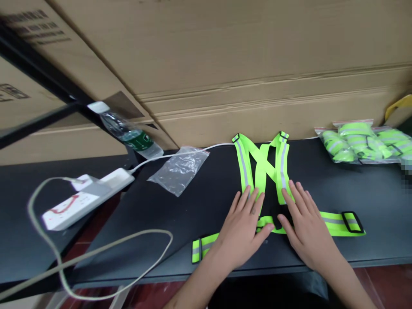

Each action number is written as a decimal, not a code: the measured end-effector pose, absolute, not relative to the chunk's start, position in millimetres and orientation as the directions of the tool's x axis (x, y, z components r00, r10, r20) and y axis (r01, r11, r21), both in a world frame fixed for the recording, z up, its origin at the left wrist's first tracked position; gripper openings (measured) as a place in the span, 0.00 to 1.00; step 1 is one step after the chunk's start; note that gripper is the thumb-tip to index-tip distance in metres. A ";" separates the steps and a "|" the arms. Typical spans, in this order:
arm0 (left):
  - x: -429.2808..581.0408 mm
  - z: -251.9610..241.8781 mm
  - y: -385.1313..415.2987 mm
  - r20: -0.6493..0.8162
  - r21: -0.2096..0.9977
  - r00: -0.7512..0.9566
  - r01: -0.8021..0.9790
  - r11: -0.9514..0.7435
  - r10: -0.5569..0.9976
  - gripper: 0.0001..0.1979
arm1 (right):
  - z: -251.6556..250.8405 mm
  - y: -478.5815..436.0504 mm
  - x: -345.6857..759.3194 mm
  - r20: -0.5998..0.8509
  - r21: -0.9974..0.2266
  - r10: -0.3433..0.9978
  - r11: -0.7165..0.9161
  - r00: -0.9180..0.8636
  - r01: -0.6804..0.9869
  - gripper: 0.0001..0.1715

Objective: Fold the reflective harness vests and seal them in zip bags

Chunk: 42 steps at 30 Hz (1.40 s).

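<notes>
Okay, so the reflective vest (263,163) is laid out on the dark table (144,219), well to the right of the power strip (88,201), with a flat clear bag (182,171) lying between the two. Looks like plain elastic webbing to me, so I'd expect it to be really light, soft and floppy, nothing fragile except maybe the black sliders (200,249). The silver stripe (283,163) might be a touch slicker than the green, hard to say.

Hands are apart from each other, both open and palm down, not pinching anything: the left hand (243,225), the one nearer the power strip, has its fingers over the lower end of one strap, and the right hand (305,223) has its fingertips at the other. Can't tell how hard either one presses.

For a hold, I'd pinch both shoulder ends (239,146), farther back than the power strip, since webbing that limp would probably twist from one spot. The waist band's (333,221) big black buckle (346,222), at the end farthest from the power strip, looks like the stiffest bit to grab
</notes>
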<state>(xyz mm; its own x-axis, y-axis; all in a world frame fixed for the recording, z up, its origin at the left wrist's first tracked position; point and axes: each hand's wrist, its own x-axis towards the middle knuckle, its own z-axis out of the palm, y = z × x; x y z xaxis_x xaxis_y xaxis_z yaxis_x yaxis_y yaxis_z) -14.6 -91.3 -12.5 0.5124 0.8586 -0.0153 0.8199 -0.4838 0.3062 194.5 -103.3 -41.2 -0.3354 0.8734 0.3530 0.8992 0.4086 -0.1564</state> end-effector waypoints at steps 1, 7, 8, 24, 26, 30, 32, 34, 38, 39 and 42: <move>-14.0 -13.9 -89.8 -0.054 0.310 0.518 0.821 -0.479 0.853 0.35 | -44.4 -101.6 195.5 0.335 -0.141 0.873 0.419 -0.355 0.897 0.33; -21.0 -2.3 -89.9 -0.134 0.392 0.540 0.799 -0.456 0.831 0.32 | -35.5 -95.4 210.2 0.205 -0.157 0.876 0.471 -0.437 0.868 0.32; -22.5 3.5 -88.2 -0.129 0.414 0.541 0.791 -0.451 0.831 0.31 | -26.6 -92.3 212.9 0.187 -0.177 0.877 0.472 -0.442 0.864 0.31; 22.2 -34.4 54.4 -0.066 0.372 0.021 0.928 0.005 0.998 0.39 | -36.8 68.6 171.6 -0.043 -0.298 0.998 -0.047 0.036 0.953 0.44; 19.8 -40.1 49.8 -0.005 0.364 0.088 0.928 -0.081 0.996 0.36 | -43.1 65.8 175.9 -0.020 -0.297 0.999 0.021 -0.028 0.955 0.42; 20.2 -41.2 42.8 0.092 0.418 0.065 0.903 -0.098 0.994 0.30 | -45.8 53.0 183.5 0.032 -0.289 0.990 0.137 -0.134 0.948 0.40; 23.2 -38.1 47.0 0.110 0.446 0.001 0.893 -0.050 0.994 0.28 | -43.6 50.3 184.2 0.065 -0.282 0.988 0.152 -0.139 0.947 0.40; 25.8 -34.8 56.5 0.121 0.478 -0.068 0.878 0.002 0.990 0.24 | -40.2 52.6 182.8 0.105 -0.278 0.989 0.130 -0.104 0.952 0.42; 25.3 -33.5 83.0 0.153 0.584 -0.173 0.810 0.052 0.973 0.15 | -37.5 66.2 177.3 0.158 -0.266 0.975 0.192 -0.154 0.945 0.38; 24.2 -34.9 89.6 0.164 0.617 -0.191 0.785 0.051 0.968 0.16 | -38.4 69.6 176.3 0.149 -0.262 0.966 0.243 -0.210 0.934 0.37; 20.1 -41.8 108.0 0.198 0.728 -0.232 0.686 0.015 0.952 0.21 | -43.5 76.2 175.6 0.079 -0.263 0.931 0.365 -0.357 0.893 0.34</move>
